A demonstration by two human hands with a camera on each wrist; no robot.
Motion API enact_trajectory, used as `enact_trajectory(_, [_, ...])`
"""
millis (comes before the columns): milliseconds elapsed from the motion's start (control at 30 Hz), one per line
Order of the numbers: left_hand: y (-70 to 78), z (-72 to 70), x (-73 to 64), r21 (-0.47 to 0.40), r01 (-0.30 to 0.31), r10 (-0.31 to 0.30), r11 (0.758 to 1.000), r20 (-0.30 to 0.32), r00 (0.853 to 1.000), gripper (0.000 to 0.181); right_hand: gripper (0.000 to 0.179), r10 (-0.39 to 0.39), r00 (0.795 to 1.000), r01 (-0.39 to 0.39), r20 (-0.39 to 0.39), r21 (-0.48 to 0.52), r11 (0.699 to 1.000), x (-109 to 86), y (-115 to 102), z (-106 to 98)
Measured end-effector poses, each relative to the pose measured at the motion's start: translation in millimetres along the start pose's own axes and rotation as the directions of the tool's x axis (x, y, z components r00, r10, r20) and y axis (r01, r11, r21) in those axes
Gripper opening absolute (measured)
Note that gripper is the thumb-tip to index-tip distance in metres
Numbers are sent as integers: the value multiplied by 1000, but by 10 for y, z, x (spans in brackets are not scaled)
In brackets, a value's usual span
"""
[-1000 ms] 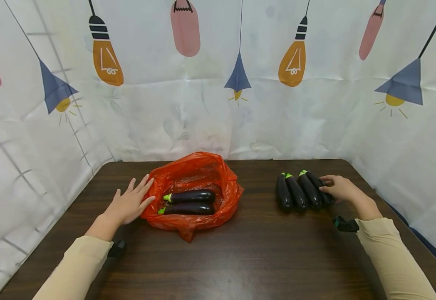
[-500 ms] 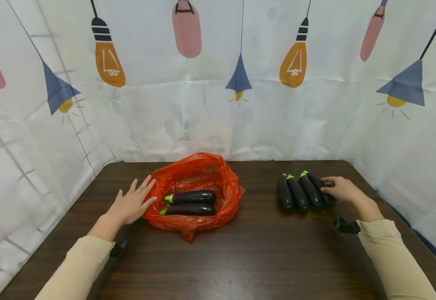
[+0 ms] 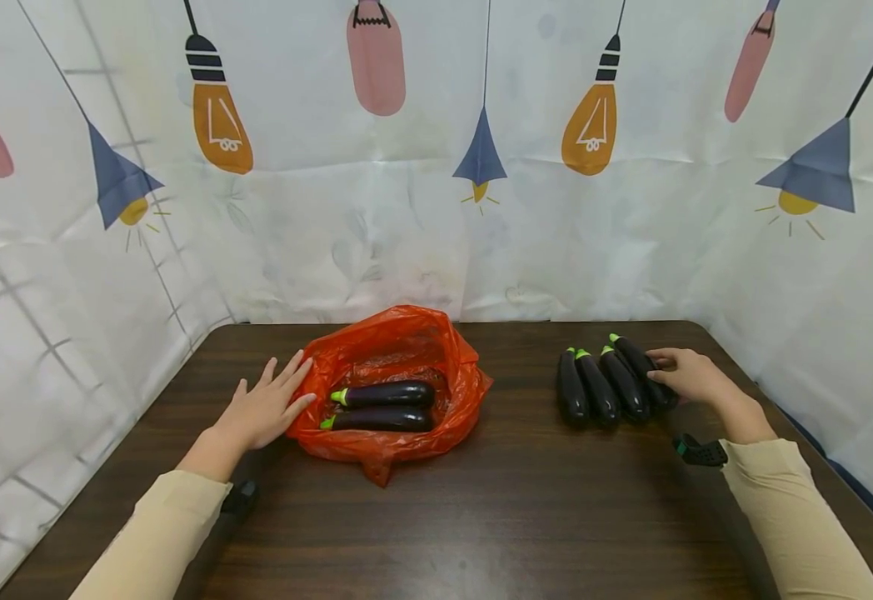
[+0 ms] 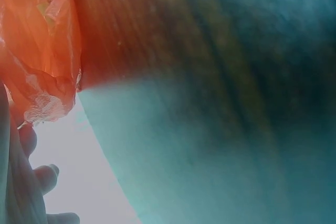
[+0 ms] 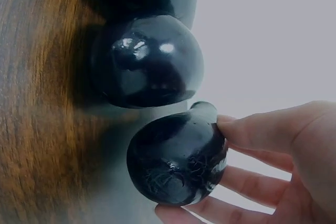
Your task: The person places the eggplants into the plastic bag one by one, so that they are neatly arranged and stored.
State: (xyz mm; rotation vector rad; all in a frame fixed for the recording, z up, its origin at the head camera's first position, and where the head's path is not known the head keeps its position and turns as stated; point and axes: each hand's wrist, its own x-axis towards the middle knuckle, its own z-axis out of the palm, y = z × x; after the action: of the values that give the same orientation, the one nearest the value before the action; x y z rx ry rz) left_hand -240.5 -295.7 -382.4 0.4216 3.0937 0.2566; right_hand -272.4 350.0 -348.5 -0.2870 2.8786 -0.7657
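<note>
My right hand (image 3: 697,385) grips the rightmost eggplant (image 3: 635,360) by its side, at the right end of a row. In the right wrist view, thumb and fingers hold that eggplant (image 5: 176,163) around its rounded end, with a gap to the neighbouring eggplant (image 5: 149,61). Its green tip stands a little further back than the others. On the left, my left hand (image 3: 251,414) has its fingers spread straight against the side of a red plastic bag (image 3: 391,447). Two eggplants lie inside the open bag, a rear eggplant (image 3: 399,393) and a front eggplant (image 3: 387,419).
Three more eggplants lie side by side left of the held one, the leftmost eggplant (image 3: 573,393) nearest the bag. All rest on a dark wooden table (image 3: 474,525). A white printed curtain (image 3: 421,233) encloses the table's back and sides.
The rightmost eggplant has shifted slightly back and away from its neighbour in my right hand. My left hand and the bag hold still.
</note>
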Motion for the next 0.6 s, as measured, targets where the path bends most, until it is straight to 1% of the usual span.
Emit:
enact_trajectory(333, [-1, 2, -2, 1, -1, 1, 1000, 3, 1000, 76, 55, -15, 999, 14, -32, -13, 1000, 6, -81, -64])
enact_trajectory(433, [6, -2, -3, -1, 1, -1, 1000, 4, 1000, 77, 55, -28, 999, 27, -41, -18, 999, 6, -120, -96])
enact_trajectory(600, [10, -8, -2, -4, 2, -1, 1000, 6, 1000, 77, 55, -62, 996, 58, -59, -56, 997, 5, -201, -153])
